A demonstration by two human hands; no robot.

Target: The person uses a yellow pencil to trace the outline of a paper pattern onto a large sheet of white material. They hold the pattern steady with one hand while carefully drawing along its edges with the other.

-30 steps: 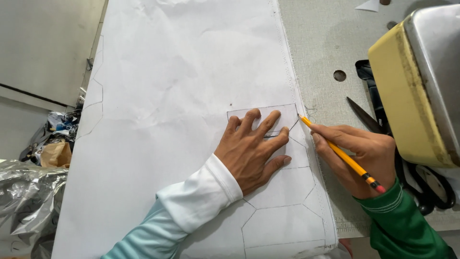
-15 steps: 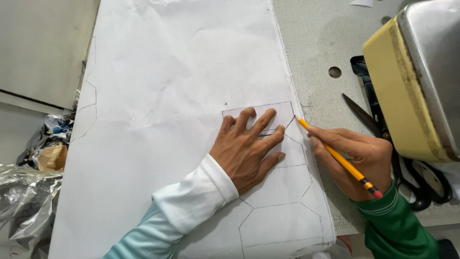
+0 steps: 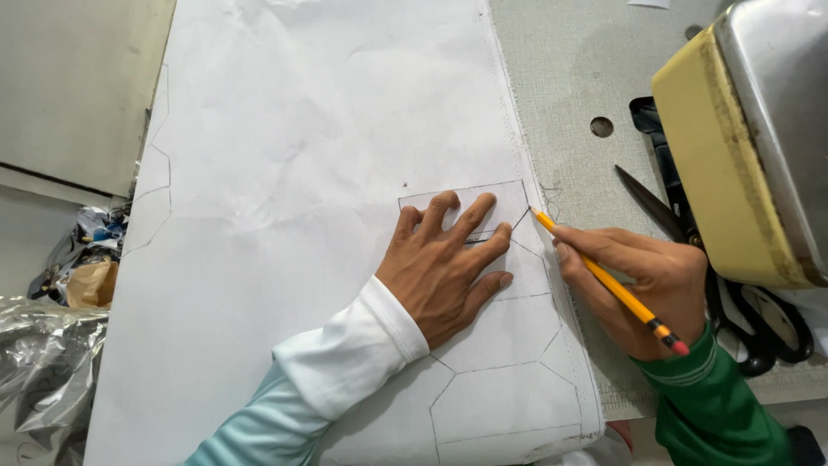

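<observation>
While your left hand presses splayed fingers flat on the thin, slippery template, your right hand pinches the light pencil mid-shaft, tracing.

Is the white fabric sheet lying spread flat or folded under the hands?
Spread flat. The white fabric sheet lies open along the table, pencilled outlines visible; the left hand presses a template on it.

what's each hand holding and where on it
Right hand grips a yellow pencil around mid-shaft. Left hand grips nothing, pressing flat on a clear template.
</observation>
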